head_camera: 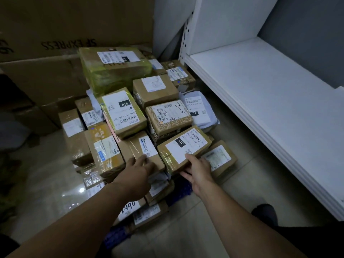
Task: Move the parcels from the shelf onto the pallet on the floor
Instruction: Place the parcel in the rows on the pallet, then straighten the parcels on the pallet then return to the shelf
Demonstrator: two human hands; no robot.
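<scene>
Reference for all positions: the 010 parcel (184, 148), a flat brown box with yellowish tape and a white label printed "010". It lies tilted at the near side of the heap.

Right hand (198, 170): at the near edge of the 010 parcel. The thumb lies on the label and the fingers curl under the edge. Grip is grasping this parcel.

Left hand (138, 168): just left of the 010 parcel. The fingers are straight, laid flat on the taped parcel (137, 146), a brown box under clear tape with a white-and-blue label. Grip is released, touching only.

Heap:
- The 010 parcel rests on other parcels, not on the floor.
- Just right of it and lower: a small brown parcel (219, 159) with a pale label.
- Directly behind it: a patterned parcel (168, 118) handwritten "3-2".
- Behind and right: a grey mailer bag (200, 110).
- Far behind and left: a green-wrapped parcel (115, 68), the largest, sitting on top.

Pallet (179, 189): blue, showing under the heap just nearer than the 010 parcel, beside the right wrist. The number of layers on it cannot be told.

Shelf (260, 101): white, right of the 010 parcel, beside the heap. Its board runs from far to near.

Cartons (55, 25): large and brown, far behind and left of the 010 parcel. 1 reads "SF EXPRESS" upside down.

Floor (186, 229): glossy pale tile, nearer than the 010 parcel.
</scene>
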